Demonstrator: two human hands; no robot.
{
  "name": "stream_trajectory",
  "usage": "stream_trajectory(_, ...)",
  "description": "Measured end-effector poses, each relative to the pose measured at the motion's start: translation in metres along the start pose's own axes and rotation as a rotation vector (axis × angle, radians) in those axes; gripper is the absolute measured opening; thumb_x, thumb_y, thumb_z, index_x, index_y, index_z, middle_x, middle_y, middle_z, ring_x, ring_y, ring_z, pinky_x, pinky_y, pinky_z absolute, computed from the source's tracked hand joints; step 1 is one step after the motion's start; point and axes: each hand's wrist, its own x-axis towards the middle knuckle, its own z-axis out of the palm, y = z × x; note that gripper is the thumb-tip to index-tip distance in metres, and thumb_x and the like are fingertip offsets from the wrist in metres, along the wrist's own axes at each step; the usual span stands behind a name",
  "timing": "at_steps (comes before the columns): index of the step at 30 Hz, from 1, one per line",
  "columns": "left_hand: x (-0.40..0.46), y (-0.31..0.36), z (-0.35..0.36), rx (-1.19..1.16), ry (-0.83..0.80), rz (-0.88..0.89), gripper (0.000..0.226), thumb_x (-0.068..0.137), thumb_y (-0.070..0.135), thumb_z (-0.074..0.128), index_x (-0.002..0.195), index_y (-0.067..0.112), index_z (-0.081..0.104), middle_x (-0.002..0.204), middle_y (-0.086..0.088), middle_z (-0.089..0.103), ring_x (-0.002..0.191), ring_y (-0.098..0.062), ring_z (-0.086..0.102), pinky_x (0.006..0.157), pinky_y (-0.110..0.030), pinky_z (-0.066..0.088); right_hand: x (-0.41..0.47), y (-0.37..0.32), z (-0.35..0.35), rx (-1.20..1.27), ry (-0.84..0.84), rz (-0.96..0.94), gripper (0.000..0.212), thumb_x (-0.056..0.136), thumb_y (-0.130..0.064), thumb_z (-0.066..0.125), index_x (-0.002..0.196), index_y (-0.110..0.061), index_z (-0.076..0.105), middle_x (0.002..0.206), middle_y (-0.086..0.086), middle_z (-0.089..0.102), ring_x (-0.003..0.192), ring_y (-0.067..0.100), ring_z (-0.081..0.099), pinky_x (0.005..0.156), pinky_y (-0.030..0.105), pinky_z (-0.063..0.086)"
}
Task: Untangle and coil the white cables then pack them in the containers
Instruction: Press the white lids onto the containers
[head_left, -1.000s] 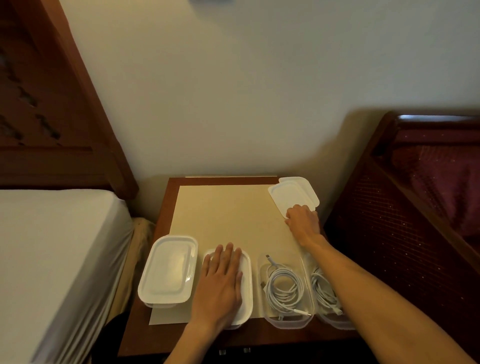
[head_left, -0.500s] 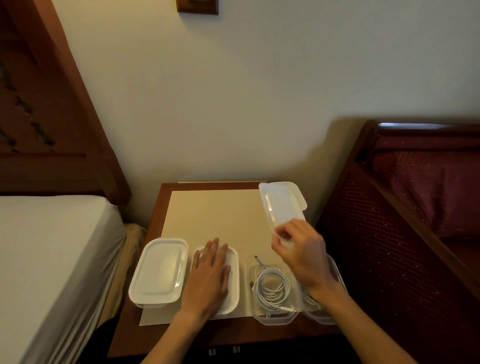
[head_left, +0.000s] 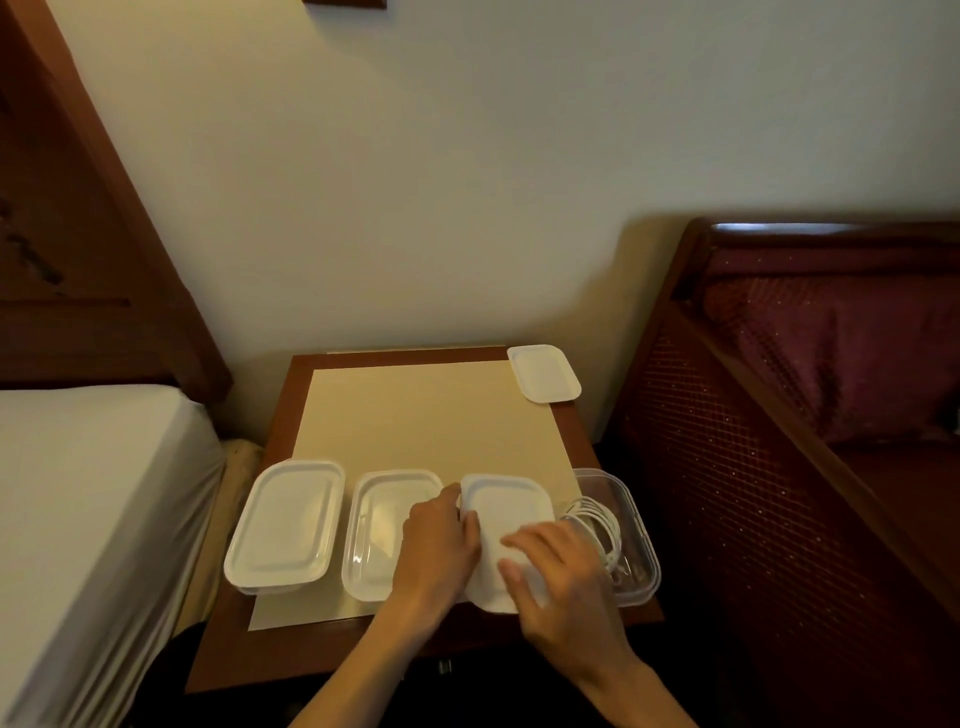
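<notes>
A pale cream wall (head_left: 467, 182) fills the upper view. To the left lies a bed with a white sheet (head_left: 88, 519) under a dark wooden headboard (head_left: 78, 234); to the right stands a dark red wooden seat with a lattice side panel (head_left: 753, 467) and a maroon cushion (head_left: 841, 353). Between them sits the small reddish-brown wooden counter (head_left: 291, 654), covered by a beige paper sheet (head_left: 431, 415).

Along the counter's near edge stand four rectangular clear plastic containers. The leftmost lidded container (head_left: 285, 525) and the second lidded container (head_left: 379, 530) are closed. A white rectangular plastic lid (head_left: 504, 514) now lies over the third container, hiding what is inside it (half a second ago this lid was in the air, held by the right hand). The fourth open clear container (head_left: 634, 525) holds a coiled white cable (head_left: 597, 525), partly screened by the right hand. A spare white lid (head_left: 544, 373) rests at the counter's far right corner, well apart from the rest.

The left hand (head_left: 439, 545), which earlier lay flat on the second container, has shifted to the lid's left edge, its grip lightly curled against that edge. The right hand (head_left: 561, 566) rests on the lid's near part, its grip spread, fingers pressing down.
</notes>
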Motion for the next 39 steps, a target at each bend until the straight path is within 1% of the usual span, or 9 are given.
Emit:
stream_trajectory(4,-0.002,0.01,0.007,0.277,-0.044,-0.015,0.032,0.099,0.022,0.041,0.13,0.016,0.045,0.121,-0.003,0.057,0.105,-0.025,0.058,0.075,-0.033,0.04,0.019,0.015,0.005,-0.184,-0.321,0.165,0.061,0.096,-0.039,0.012,0.15,-0.018,0.034,0.161,-0.003,0.023,0.15,0.014,0.01,0.122,0.045,0.005)
stream_trajectory(6,-0.002,0.016,0.009,0.453,-0.047,0.009,0.029,0.097,0.016,0.04,0.126,0.016,0.045,0.126,-0.002,0.05,0.111,-0.024,0.05,0.073,-0.031,0.039,0.025,0.02,0.008,-0.238,-0.438,0.169,0.055,0.101,-0.03,0.016,0.154,-0.016,0.019,0.164,-0.002,0.008,0.151,0.014,-0.006,0.12,0.048,-0.007)
stream_trajectory(15,-0.006,0.006,0.022,0.737,-0.169,0.105,0.06,0.087,0.001,0.019,0.144,0.007,0.033,0.157,-0.012,0.02,0.146,-0.032,0.018,0.116,-0.052,0.017,0.033,0.026,0.024,-0.397,-0.515,0.134,0.064,0.097,-0.009,0.032,0.155,-0.009,0.004,0.164,0.007,-0.007,0.15,0.02,-0.013,0.108,0.057,-0.024)
stream_trajectory(20,-0.006,-0.008,0.035,0.784,-0.175,0.14,0.064,0.079,0.005,0.017,0.126,-0.003,0.06,0.139,-0.024,0.051,0.135,-0.04,0.043,0.111,-0.065,0.016,0.03,0.03,0.034,-0.504,-0.491,0.108,0.065,0.068,-0.006,0.043,0.131,0.002,0.055,0.141,0.02,0.052,0.134,0.029,0.047,0.109,0.067,0.002)
stream_trajectory(25,-0.009,-0.008,0.033,0.748,-0.232,0.122,0.067,0.08,0.007,0.014,0.132,0.0,0.056,0.144,-0.02,0.047,0.139,-0.038,0.037,0.112,-0.066,0.01,0.029,0.023,0.034,-0.52,-0.509,0.097,0.063,0.071,-0.008,0.03,0.126,0.004,0.059,0.135,0.021,0.057,0.13,0.031,0.051,0.115,0.062,-0.007)
stream_trajectory(27,-0.004,-0.007,0.028,0.696,-0.218,0.127,0.061,0.09,0.005,0.016,0.149,0.006,0.031,0.16,-0.014,0.02,0.15,-0.033,0.006,0.113,-0.061,-0.009,0.037,0.011,0.023,-0.463,-0.528,0.137,0.063,0.075,-0.004,0.032,0.136,0.003,0.049,0.148,0.023,0.041,0.142,0.033,0.035,0.113,0.053,-0.024)
stream_trajectory(30,0.005,-0.017,0.011,0.47,-0.119,0.083,0.048,0.104,0.022,0.021,0.152,0.022,0.02,0.163,0.0,0.011,0.151,-0.02,-0.005,0.119,-0.05,-0.006,0.048,0.002,0.02,-0.364,-0.464,0.15,0.063,0.086,0.0,0.044,0.146,-0.007,0.028,0.162,0.014,-0.004,0.151,0.029,-0.002,0.113,0.045,-0.023)
stream_trajectory(35,0.015,-0.058,-0.008,0.556,-0.068,0.055,0.063,0.094,0.056,0.0,0.153,0.039,0.008,0.163,0.006,-0.006,0.15,-0.022,-0.013,0.115,-0.049,-0.016,0.049,0.0,0.043,-0.23,-0.445,0.176,0.062,0.095,-0.047,0.005,0.155,-0.031,0.009,0.164,-0.001,-0.013,0.149,0.024,-0.018,0.118,0.049,-0.016)
stream_trajectory(39,0.012,-0.07,-0.004,0.556,-0.108,0.087,0.06,0.096,0.059,0.004,0.153,0.041,0.0,0.162,0.006,-0.013,0.148,-0.022,-0.019,0.118,-0.049,-0.015,0.048,0.001,0.054,-0.28,-0.486,0.164,0.069,0.088,-0.056,-0.005,0.154,-0.035,-0.005,0.161,0.002,-0.022,0.146,0.025,-0.027,0.114,0.046,-0.019)
